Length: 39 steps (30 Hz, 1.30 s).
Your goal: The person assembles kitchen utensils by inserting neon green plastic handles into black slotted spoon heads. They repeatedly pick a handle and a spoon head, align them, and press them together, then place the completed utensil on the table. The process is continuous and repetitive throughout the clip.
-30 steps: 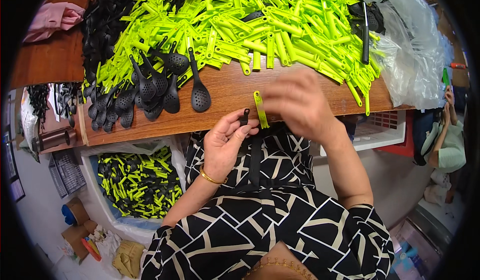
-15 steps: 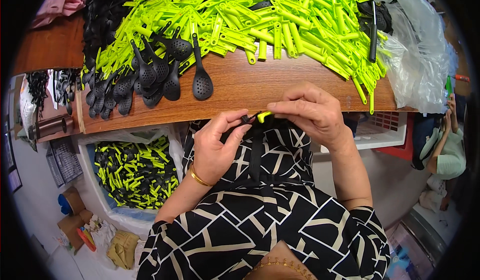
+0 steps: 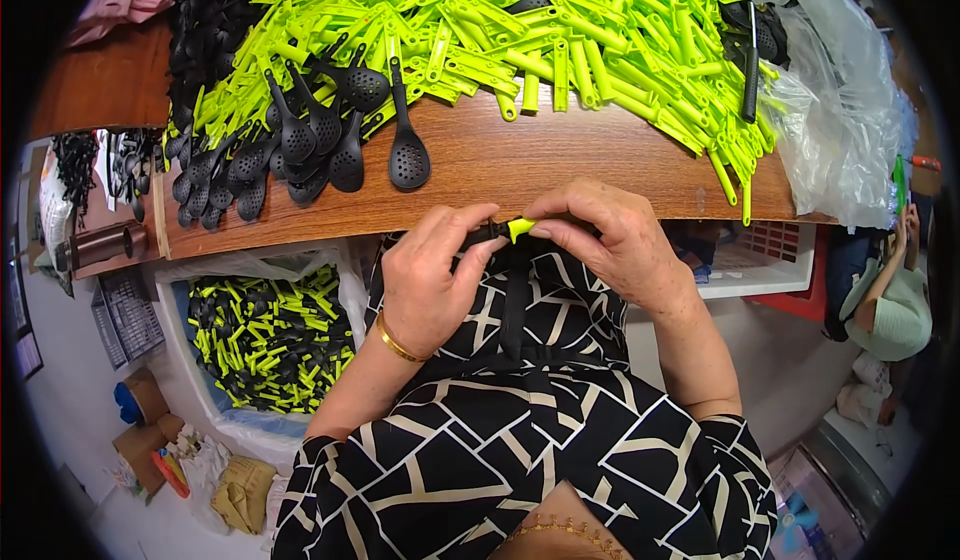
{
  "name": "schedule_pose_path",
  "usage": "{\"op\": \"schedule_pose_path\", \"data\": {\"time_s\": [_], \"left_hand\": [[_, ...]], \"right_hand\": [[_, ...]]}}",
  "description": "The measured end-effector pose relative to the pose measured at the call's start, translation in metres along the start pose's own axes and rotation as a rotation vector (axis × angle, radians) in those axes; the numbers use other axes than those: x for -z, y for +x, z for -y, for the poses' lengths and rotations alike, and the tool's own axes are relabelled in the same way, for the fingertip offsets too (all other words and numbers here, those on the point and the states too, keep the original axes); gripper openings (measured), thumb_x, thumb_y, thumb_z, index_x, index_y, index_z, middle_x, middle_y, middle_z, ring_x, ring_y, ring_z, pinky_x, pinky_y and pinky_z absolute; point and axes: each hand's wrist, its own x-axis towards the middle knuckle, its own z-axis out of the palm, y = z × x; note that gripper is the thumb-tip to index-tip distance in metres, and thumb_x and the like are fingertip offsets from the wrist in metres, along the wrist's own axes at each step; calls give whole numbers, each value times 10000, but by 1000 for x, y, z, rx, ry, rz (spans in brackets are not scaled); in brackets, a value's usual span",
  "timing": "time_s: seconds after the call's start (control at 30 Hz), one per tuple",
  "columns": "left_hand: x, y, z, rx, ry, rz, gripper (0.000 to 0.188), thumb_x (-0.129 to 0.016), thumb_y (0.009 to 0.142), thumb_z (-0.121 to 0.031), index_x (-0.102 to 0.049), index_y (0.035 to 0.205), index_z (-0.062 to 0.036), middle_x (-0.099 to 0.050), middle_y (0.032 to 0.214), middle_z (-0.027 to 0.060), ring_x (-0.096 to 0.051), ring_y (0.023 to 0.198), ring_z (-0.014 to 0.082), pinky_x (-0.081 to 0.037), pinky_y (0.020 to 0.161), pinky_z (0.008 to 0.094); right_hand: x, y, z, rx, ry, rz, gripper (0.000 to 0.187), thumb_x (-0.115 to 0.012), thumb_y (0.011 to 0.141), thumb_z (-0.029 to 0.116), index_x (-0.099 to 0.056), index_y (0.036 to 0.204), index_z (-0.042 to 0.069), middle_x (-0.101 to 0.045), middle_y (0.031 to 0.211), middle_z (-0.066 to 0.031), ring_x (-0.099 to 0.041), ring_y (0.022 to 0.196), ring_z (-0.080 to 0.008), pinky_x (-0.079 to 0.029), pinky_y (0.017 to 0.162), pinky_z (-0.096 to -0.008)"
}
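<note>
Right at the bench's near edge, a small lime-green handle piece [image 3: 520,228] meets a black part [image 3: 487,233] — the two touch end to end, held just above the person's lap. The right hand [image 3: 615,245] pinches the green piece between thumb and fingertips, most of it hidden under the fingers. The left hand [image 3: 432,282] is closed on the black part, thumb on top, a gold bangle [image 3: 396,341] at its wrist.

Just beyond the hands, the wooden bench [image 3: 520,165] carries a big heap of lime-green handles [image 3: 520,30] across its far side. To the left, a cluster of black slotted spoon heads [image 3: 300,150] fans toward the edge, and one black slotted spoon [image 3: 405,145] lies apart, nearest the hands. At the right end, a clear plastic bag [image 3: 845,110] slumps over the corner, green pieces showing beside it.

Below the bench on the left — a tub lined with clear plastic [image 3: 190,290], filled with finished green-and-black utensils [image 3: 265,340]. On the right, under the bench, a white slatted crate [image 3: 765,260]; what it holds can't be made out.
</note>
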Motion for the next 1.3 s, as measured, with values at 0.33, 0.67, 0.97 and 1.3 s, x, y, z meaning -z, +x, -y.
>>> {"op": "schedule_pose_path", "data": {"time_s": [0.33, 0.67, 0.97, 1.3], "left_hand": [[12, 2, -3, 63, -88, 130, 229, -803, 909, -56, -766, 1134, -29, -752, 1008, 132, -742, 924, 318, -572, 804, 386], [9, 4, -6, 7, -69, 97, 203, -815, 891, -7, -773, 1090, 9, -761, 970, 151, -750, 867, 297, -570, 771, 355], [20, -21, 32, 536, -624, 396, 283, -707, 1041, -76, -715, 1305, 27, -798, 1100, 83, -762, 955, 150, -596, 816, 304], [-23, -32, 49, 688, -1074, 226, 226, -677, 1091, -171, -728, 1206, 17, -804, 1101, 137, -755, 918, 151, -595, 871, 290]], "right_hand": [[-1, 7, -1, 45, 36, 15, 176, -834, 900, 128, -796, 1059, 62, -769, 958, -93, -745, 902, -286, -579, 789, -383], [-5, 10, -2, 84, -83, 17, 165, -812, 907, 137, -773, 1051, 67, -732, 908, -99, -733, 871, -299, -580, 751, -408], [-21, 15, -9, 476, -488, 57, 237, -757, 848, 239, -796, 1070, 163, -731, 994, 12, -679, 941, -176, -487, 862, -360], [-20, 47, -29, 652, -509, 127, 274, -738, 839, 258, -805, 1098, 201, -744, 1259, 15, -666, 1242, -209, -421, 1185, -538]]}}
